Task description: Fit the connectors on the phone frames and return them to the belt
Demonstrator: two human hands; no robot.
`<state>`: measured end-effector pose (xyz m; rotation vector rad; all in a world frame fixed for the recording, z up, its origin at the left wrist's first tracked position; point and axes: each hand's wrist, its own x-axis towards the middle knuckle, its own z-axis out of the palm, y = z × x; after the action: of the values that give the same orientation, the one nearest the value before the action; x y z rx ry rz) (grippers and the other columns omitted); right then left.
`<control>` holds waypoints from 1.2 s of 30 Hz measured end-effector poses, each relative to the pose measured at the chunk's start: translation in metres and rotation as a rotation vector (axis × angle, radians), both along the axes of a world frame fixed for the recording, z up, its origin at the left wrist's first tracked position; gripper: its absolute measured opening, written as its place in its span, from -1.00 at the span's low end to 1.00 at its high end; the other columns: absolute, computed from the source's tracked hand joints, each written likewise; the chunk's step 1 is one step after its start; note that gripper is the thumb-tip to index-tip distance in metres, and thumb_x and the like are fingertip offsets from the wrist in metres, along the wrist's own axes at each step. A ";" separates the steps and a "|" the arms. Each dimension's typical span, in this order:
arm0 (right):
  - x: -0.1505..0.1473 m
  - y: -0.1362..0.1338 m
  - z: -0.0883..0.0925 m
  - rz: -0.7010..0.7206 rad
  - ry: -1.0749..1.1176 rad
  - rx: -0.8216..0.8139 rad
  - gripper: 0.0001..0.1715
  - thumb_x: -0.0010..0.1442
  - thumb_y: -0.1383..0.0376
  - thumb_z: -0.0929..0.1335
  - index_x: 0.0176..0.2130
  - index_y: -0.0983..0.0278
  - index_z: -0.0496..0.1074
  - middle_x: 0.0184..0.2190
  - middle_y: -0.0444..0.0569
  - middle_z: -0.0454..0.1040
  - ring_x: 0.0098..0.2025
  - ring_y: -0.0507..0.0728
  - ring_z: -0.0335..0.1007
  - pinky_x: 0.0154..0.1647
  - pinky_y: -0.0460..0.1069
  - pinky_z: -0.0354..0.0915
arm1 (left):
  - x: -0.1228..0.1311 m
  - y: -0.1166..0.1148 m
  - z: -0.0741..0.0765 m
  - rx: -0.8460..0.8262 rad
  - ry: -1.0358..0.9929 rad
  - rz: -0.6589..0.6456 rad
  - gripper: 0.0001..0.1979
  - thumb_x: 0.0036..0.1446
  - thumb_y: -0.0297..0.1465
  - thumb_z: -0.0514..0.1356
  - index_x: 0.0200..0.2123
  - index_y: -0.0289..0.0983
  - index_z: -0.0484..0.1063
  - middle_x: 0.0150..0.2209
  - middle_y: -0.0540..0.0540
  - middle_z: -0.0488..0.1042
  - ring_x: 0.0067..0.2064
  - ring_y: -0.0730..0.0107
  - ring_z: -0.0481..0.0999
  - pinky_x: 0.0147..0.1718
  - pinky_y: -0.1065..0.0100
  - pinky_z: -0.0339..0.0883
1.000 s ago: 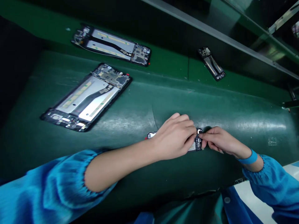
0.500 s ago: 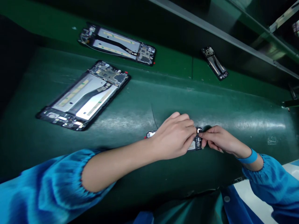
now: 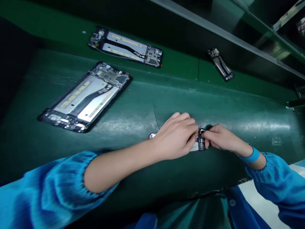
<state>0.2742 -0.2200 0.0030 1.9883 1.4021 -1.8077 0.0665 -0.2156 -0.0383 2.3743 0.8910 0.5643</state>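
Note:
An opened phone (image 3: 195, 147) with its inner parts exposed lies on the green bench, mostly covered by my left hand (image 3: 177, 136). That hand arches over the phone, fingers bent down and closed near its right end; the fingertips are hidden. At the phone's right edge, the thumb and forefinger of my right hand (image 3: 218, 137) pinch together against the small dark parts there. Whatever sits between them is too small to make out. A thin dark wire (image 3: 155, 117) sticks out beyond the phone's upper left.
A larger-looking opened phone (image 3: 83, 95) lies on the bench at left. Two more opened phones, one at back left (image 3: 126, 47) and one at back right (image 3: 220, 64), rest on the green strip (image 3: 181, 63) below a metal rail (image 3: 202, 22).
My right hand's lower fingers have curled in more. Both hands stay at the phone. The back left phone appears slightly further right; the view has also shifted a little.

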 end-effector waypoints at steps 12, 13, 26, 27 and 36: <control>0.008 0.007 -0.001 0.065 0.032 -0.029 -0.56 0.36 0.25 0.33 -0.52 0.32 0.53 -0.84 -0.24 0.16 -0.80 -0.07 -0.03 -0.79 -0.17 -0.10 | -0.001 0.003 0.002 -0.013 0.017 -0.024 -0.79 0.32 -0.42 0.09 -0.37 -0.27 0.45 -0.38 -0.08 0.42 -0.22 0.22 0.31 -0.24 0.20 0.05; 0.007 0.007 -0.001 0.065 0.034 -0.030 -0.55 0.36 0.24 0.33 -0.52 0.32 0.53 -0.84 -0.24 0.16 -0.80 -0.07 -0.03 -0.79 -0.17 -0.10 | -0.001 0.003 0.002 -0.013 0.018 -0.029 -0.79 0.33 -0.43 0.08 -0.35 -0.27 0.45 -0.37 -0.08 0.42 -0.22 0.22 0.31 -0.24 0.20 0.06; 0.009 0.007 -0.003 0.102 0.029 0.014 -0.54 0.33 0.21 0.34 -0.55 0.31 0.54 -0.84 -0.23 0.16 -0.77 -0.06 -0.01 -0.74 -0.16 -0.08 | 0.006 0.004 0.000 0.108 0.104 -0.028 -0.84 0.34 -0.51 0.06 -0.26 -0.30 0.43 -0.22 -0.13 0.48 -0.12 0.16 0.32 -0.21 0.20 0.06; 0.008 0.008 -0.003 0.122 0.023 0.021 -0.54 0.33 0.23 0.34 -0.55 0.31 0.54 -0.84 -0.24 0.15 -0.77 -0.06 -0.01 -0.73 -0.15 -0.08 | 0.007 0.003 -0.001 0.130 0.115 -0.026 -0.84 0.33 -0.51 0.06 -0.26 -0.30 0.43 -0.22 -0.13 0.48 -0.13 0.16 0.32 -0.22 0.20 0.07; 0.009 0.009 -0.004 0.158 -0.013 0.020 -0.50 0.34 0.20 0.33 -0.58 0.29 0.53 -0.86 -0.24 0.11 -0.77 -0.04 -0.03 -0.72 -0.11 -0.09 | 0.013 0.006 -0.001 0.106 0.128 0.022 -0.83 0.33 -0.46 0.06 -0.30 -0.30 0.41 -0.30 -0.13 0.47 -0.20 0.17 0.32 -0.26 0.20 0.06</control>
<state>0.2832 -0.2115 -0.0005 1.8372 1.5317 -1.7172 0.0796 -0.2097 -0.0391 2.5224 0.9662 0.4835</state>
